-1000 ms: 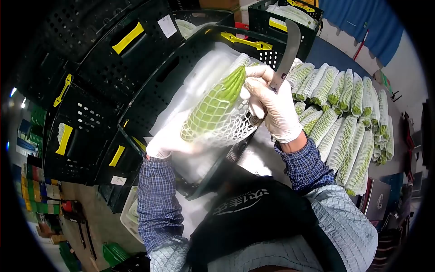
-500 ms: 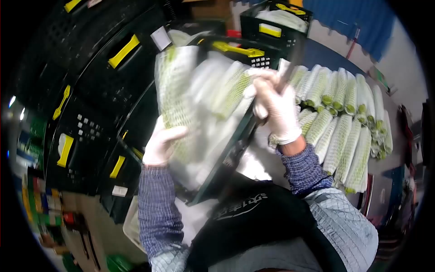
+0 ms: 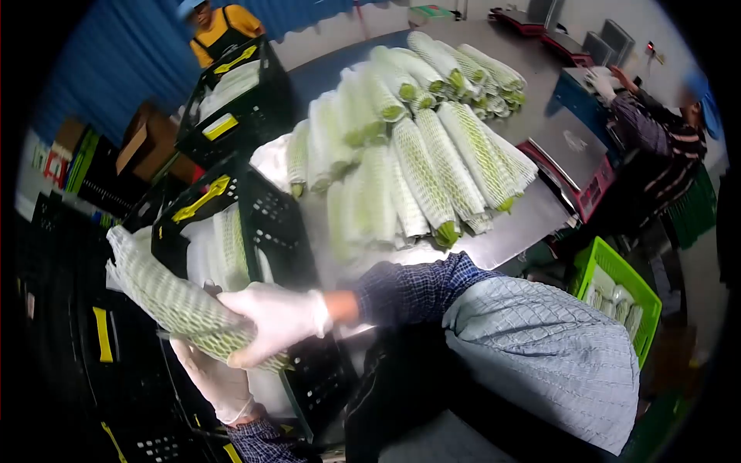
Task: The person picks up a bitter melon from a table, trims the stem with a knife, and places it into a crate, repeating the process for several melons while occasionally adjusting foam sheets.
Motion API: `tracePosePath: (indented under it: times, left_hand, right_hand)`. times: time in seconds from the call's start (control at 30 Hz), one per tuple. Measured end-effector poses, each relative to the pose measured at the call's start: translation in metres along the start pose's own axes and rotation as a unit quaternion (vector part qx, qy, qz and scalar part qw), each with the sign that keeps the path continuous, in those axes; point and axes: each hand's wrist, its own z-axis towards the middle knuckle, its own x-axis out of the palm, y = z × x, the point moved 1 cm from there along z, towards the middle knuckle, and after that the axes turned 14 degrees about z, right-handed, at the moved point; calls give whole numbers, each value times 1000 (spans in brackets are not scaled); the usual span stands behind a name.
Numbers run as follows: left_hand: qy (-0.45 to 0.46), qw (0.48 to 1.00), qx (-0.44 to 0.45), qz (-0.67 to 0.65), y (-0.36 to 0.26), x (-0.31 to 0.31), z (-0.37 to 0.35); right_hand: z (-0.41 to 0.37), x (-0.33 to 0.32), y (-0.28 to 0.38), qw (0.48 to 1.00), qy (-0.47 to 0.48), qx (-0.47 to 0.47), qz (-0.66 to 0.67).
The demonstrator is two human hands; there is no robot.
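A long green vegetable in a white foam net sleeve (image 3: 181,301) is held slanting above the dark green crate (image 3: 274,224) at the left. My right hand (image 3: 274,320), in a white glove, wraps its lower end from above, thumb along the near side. Under the same end lies my left hand (image 3: 216,378), also gloved, gripping from below with its fingers partly hidden. Inside the crate, more sleeved vegetables (image 3: 229,243) lie beneath and behind the held one. A small dark piece shows by my right fingers; I cannot make out what it is.
Sleeved vegetables (image 3: 424,177) are piled on the metal table (image 3: 532,224). Another dark crate (image 3: 258,89) stands behind, near a person (image 3: 224,31). A second person (image 3: 648,123) works at the right, past a scale (image 3: 567,150). A bright green basket (image 3: 617,301) sits at lower right.
My view has swung to the right. My right hand has come over to the sleeved vegetable, which now lies slanted across both hands; before, only my left hand held it, more upright.
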Motion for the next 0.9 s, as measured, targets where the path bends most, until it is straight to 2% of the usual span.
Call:
tracePosePath:
  times: [0.03,0.07,0.13,0.17,0.27,0.3,0.33,0.4,0.43,0.47,0.53,0.6,0.63,0.7,0.73,0.77,0.8,0.87,0.9]
  left_hand:
    - [21,999,-10,25,3,1,2]
    - [23,999,-23,43,5,0,0]
    - [117,964,51,236,3,7,8]
    - [124,956,46,262,0,9,10]
    - [58,962,14,267,-2,-16,9]
    - [40,964,10,263,0,-31,11]
    - [74,963,12,259,2,-59,16]
    - [250,963,8,106,-5,-80,28]
    - [58,977,-4,203,-14,-43,18]
    - [-137,947,-17,291,-23,-6,4]
    - [-173,939,-24,296,-23,7,9]
    - [-174,939,-59,291,-18,-6,19]
    - [-174,925,-60,331,-14,-12,22]
    - [-224,908,-114,335,-8,-21,30]
    - [-250,897,-141,335,-6,-21,35]
    - [-285,886,-175,322,-5,-17,38]
    - [-287,887,-173,317,-1,-20,41]
    - [-294,888,-172,309,4,-38,39]
    - [-329,880,-185,288,6,-45,39]
  right_hand:
    - [-3,-10,4,996,1,-18,88]
    - [-13,-26,8,992,15,43,114]
    - [-32,-59,19,977,-30,92,191]
    - [-45,-79,26,982,-59,81,158]
    - [-98,-135,47,976,-179,40,119]
    - [-117,-154,65,971,-219,53,85]
    - [-137,-172,83,963,-257,66,51]
    - [-177,-206,99,923,-371,99,-31]
    - [-194,-222,109,901,-418,100,-64]
    - [-209,-238,118,875,-463,102,-96]
    - [-238,-282,128,831,-518,128,-155]
    - [-250,-335,133,810,-536,128,-202]
    - [-252,-365,135,805,-533,139,-220]
    - [-261,-451,129,796,-508,160,-288]
    - [-260,-495,130,767,-491,200,-360]
    - [-249,-524,132,758,-482,189,-397]
    - [-231,-541,145,708,-464,267,-461]
    - [-225,-615,137,715,-424,292,-473]
    - [-212,-630,138,682,-419,314,-510]
